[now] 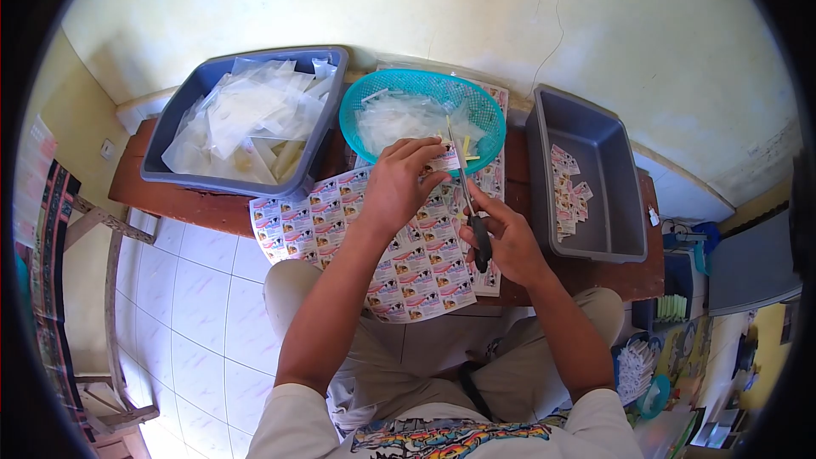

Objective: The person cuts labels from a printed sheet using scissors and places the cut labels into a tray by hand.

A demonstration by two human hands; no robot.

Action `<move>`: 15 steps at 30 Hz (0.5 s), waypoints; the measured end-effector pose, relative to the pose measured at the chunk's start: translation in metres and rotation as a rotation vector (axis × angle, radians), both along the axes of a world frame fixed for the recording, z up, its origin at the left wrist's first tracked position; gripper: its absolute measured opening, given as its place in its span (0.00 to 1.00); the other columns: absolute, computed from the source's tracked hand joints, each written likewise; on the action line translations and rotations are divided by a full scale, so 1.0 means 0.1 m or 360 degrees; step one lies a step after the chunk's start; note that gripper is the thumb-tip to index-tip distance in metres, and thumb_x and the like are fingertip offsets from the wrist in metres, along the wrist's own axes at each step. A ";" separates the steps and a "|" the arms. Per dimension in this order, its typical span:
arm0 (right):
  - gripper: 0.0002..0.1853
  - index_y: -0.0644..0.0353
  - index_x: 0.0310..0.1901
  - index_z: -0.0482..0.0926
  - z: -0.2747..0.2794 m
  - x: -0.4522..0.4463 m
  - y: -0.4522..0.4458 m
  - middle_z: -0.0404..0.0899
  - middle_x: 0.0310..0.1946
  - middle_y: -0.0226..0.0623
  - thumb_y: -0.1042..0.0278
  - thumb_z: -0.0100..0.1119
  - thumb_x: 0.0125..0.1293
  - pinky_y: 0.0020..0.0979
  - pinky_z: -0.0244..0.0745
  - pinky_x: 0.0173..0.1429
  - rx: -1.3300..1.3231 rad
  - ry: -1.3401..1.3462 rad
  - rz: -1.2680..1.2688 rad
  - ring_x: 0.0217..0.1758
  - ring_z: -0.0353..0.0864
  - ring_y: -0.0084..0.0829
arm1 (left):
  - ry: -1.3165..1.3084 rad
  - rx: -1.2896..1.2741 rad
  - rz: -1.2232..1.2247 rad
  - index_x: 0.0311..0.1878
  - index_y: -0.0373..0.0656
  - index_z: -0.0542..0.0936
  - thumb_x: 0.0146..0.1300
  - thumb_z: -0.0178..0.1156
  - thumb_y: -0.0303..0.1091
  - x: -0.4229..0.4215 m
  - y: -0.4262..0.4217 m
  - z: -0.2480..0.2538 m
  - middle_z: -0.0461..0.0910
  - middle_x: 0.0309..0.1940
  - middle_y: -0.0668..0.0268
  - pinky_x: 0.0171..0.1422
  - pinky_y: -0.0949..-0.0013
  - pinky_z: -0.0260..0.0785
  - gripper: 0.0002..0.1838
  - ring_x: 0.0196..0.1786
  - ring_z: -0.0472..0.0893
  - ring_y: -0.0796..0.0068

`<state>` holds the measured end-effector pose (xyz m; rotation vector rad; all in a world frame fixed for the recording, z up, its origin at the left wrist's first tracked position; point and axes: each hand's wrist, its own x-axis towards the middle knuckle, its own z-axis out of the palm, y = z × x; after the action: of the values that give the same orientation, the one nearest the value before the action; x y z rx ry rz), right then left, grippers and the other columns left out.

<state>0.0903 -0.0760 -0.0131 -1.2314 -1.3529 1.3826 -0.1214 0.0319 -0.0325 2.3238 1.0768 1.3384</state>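
Observation:
My left hand (403,180) is closed on a small printed label (445,158), pinched between thumb and fingers. In my right hand (503,238) is a pair of scissors (478,234) with black handles, its blades pointing up beside the label's right edge. Both hands are above the near rim of a turquoise plastic basket (350,129), which contains clear plastic scraps. Beneath my forearms, sheets of printed labels (323,219) lie over the table and hang past its front edge.
At left stands a grey-blue tub (155,153) heaped with clear plastic bags (255,110). A grey tub (608,251) at right holds several cut labels (568,187). These containers rest on a brown wooden table (200,214) against the wall.

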 end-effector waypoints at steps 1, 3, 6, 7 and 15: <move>0.42 0.50 0.85 0.67 -0.01 0.00 0.00 0.73 0.54 0.35 0.74 0.76 0.73 0.28 0.87 0.39 0.0005 0.0013 -0.0001 0.42 0.85 0.22 | 0.0001 -0.0001 0.0000 0.56 0.39 0.89 0.55 0.83 0.31 0.00 0.00 0.00 0.90 0.61 0.58 0.66 0.54 0.82 0.24 0.63 0.87 0.53; 0.42 0.51 0.85 0.67 -0.02 0.00 0.00 0.73 0.54 0.35 0.73 0.76 0.73 0.28 0.87 0.39 0.0008 0.0027 0.0000 0.42 0.85 0.22 | 0.0002 -0.0003 0.0002 0.56 0.39 0.89 0.55 0.83 0.32 0.00 0.00 -0.01 0.90 0.61 0.58 0.66 0.54 0.82 0.24 0.63 0.87 0.53; 0.42 0.51 0.85 0.67 -0.03 0.01 0.01 0.73 0.53 0.34 0.73 0.76 0.73 0.28 0.86 0.38 -0.0010 0.0021 0.0007 0.42 0.85 0.22 | 0.0002 -0.0008 0.0001 0.56 0.39 0.89 0.55 0.83 0.32 0.00 0.01 -0.01 0.90 0.61 0.58 0.66 0.54 0.82 0.24 0.63 0.87 0.54; 0.42 0.51 0.85 0.67 -0.03 0.00 0.01 0.73 0.53 0.34 0.73 0.76 0.73 0.28 0.86 0.38 -0.0006 0.0023 0.0003 0.41 0.85 0.22 | 0.0005 -0.0002 0.0003 0.56 0.39 0.89 0.55 0.83 0.32 0.00 0.01 -0.02 0.90 0.61 0.59 0.66 0.54 0.82 0.24 0.63 0.87 0.54; 0.42 0.54 0.86 0.64 0.05 0.00 0.01 0.72 0.57 0.31 0.74 0.74 0.74 0.26 0.89 0.38 -0.0044 -0.0009 0.0020 0.46 0.81 0.20 | 0.0035 0.0012 0.0002 0.56 0.40 0.89 0.56 0.83 0.33 -0.01 0.00 -0.02 0.90 0.61 0.59 0.67 0.54 0.81 0.24 0.63 0.87 0.54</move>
<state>0.0906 -0.0750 -0.0085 -1.2478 -1.3516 1.4115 -0.1228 0.0319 -0.0350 2.3492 1.0816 1.3225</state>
